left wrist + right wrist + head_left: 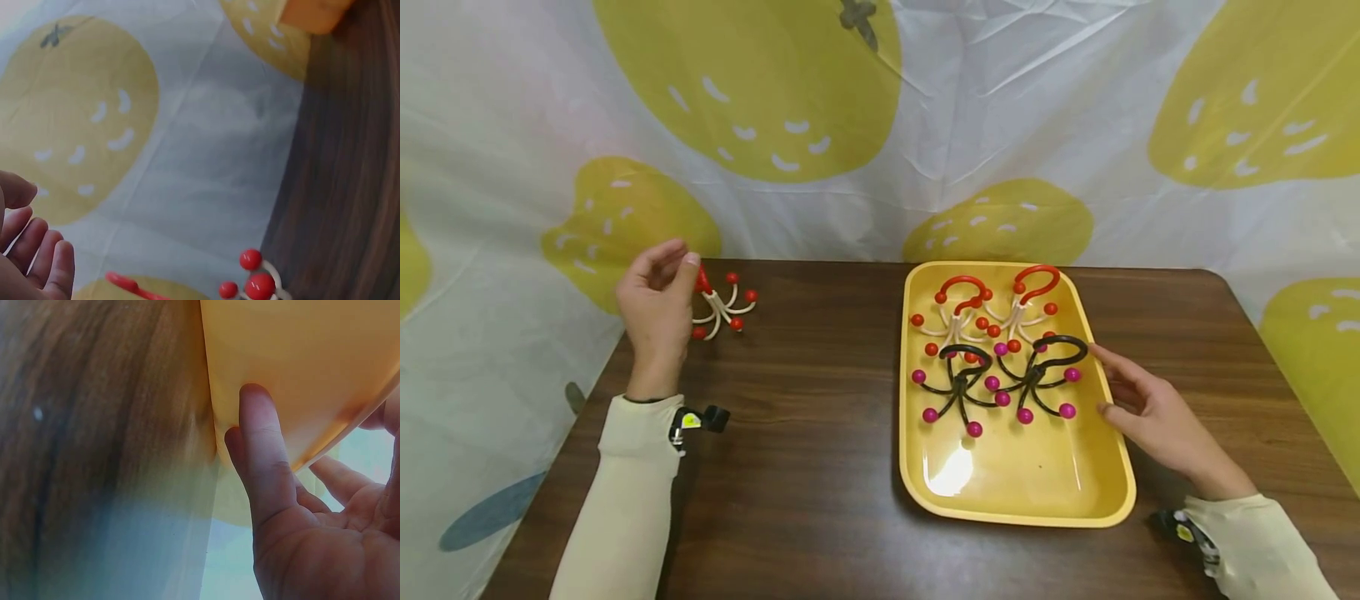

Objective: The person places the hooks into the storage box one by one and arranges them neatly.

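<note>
My left hand [658, 308] is raised at the table's left back edge, fingers spread and bent a little. It overlaps the red hooked handle of a head massager [721, 310] with cream prongs and red ball tips. In the left wrist view, the fingers [59, 265] show apart from that red handle [134, 287]. On the right, my right hand [1157, 417] touches the outer side of a yellow tray [1015, 500], its fingers [265, 437] mostly straight against the wall. Inside lie two red-and-cream massagers [957, 321] and two black massagers [1036, 375] with pink tips.
The dark wooden table [805, 433] stands against a hanging cloth [820, 217] with yellow fruit prints. Bare tabletop stretches between the left massager and the tray. Each wrist wears a small strapped device [696, 421].
</note>
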`<action>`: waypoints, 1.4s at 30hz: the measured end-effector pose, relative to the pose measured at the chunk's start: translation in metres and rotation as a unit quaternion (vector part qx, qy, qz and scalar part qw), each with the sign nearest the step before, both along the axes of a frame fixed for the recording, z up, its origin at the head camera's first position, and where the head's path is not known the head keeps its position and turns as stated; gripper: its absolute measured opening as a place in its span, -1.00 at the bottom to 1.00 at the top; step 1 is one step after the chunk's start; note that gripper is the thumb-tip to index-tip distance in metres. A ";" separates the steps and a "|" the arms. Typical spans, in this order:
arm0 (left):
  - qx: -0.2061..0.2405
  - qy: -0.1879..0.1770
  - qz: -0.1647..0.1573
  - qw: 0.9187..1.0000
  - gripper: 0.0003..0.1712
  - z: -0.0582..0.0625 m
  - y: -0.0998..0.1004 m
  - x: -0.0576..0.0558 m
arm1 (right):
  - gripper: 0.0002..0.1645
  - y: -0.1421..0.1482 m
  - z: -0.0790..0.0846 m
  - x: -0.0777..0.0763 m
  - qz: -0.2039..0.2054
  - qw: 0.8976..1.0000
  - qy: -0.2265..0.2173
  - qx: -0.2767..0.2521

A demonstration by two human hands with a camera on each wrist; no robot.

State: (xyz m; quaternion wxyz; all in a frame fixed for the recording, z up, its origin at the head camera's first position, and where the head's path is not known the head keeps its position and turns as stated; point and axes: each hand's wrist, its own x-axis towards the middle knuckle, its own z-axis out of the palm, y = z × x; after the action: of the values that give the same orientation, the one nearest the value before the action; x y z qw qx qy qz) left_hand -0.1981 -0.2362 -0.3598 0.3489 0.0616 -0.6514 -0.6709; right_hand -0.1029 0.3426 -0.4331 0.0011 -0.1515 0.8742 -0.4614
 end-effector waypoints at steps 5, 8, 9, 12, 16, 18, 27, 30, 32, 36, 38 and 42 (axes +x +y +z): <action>-0.005 -0.035 0.023 0.999 -0.78 -0.008 -0.009 -0.004 | -0.09 0.000 0.000 0.000 0.001 1.000 0.003 -0.001; -0.015 -0.060 0.034 0.997 -0.75 -0.015 -0.015 -0.009 | -0.09 0.000 -0.001 0.000 0.001 1.000 0.006 -0.001; -0.020 -0.069 0.036 0.997 -0.72 -0.018 -0.016 -0.011 | -0.09 0.000 -0.001 0.000 0.001 1.000 0.007 0.000; -0.036 -0.090 0.039 0.995 -0.63 -0.026 -0.020 -0.016 | -0.09 0.001 -0.002 0.001 0.000 1.000 0.006 0.000; -0.054 -0.106 0.041 0.992 -0.56 -0.033 -0.022 -0.021 | -0.09 0.001 -0.003 0.001 -0.002 1.000 0.002 0.001; -0.061 -0.110 0.040 0.991 -0.56 -0.037 -0.022 -0.023 | -0.09 0.001 -0.003 0.002 -0.004 1.000 0.001 0.003; -0.063 -0.119 0.033 0.990 -0.55 -0.046 -0.023 -0.030 | -0.09 0.001 -0.001 0.001 -0.006 1.000 0.003 0.003; -0.061 -0.121 0.032 0.990 -0.57 -0.047 -0.023 -0.032 | -0.09 0.001 0.000 0.001 -0.006 1.000 0.002 0.006; -0.057 -0.121 0.030 0.991 -0.57 -0.046 -0.023 -0.035 | -0.09 0.001 0.000 0.001 -0.007 1.000 -0.001 0.007; -0.050 -0.125 0.027 0.991 -0.58 -0.045 -0.021 -0.040 | -0.09 0.000 0.000 0.002 -0.008 1.000 -0.004 0.005; -0.043 -0.125 0.031 0.991 -0.58 -0.044 -0.021 -0.041 | -0.10 0.000 0.000 0.002 -0.007 1.000 -0.006 0.004; -0.039 -0.131 0.035 0.990 -0.58 -0.043 -0.021 -0.044 | -0.10 0.000 0.000 0.002 -0.006 1.000 -0.003 0.003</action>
State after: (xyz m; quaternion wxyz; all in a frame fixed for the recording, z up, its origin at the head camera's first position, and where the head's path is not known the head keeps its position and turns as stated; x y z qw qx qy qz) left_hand -0.2423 -0.2575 -0.4029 0.2856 0.1579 -0.7147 -0.6186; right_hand -0.1007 0.3421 -0.4327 0.0016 -0.1447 0.8764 -0.4594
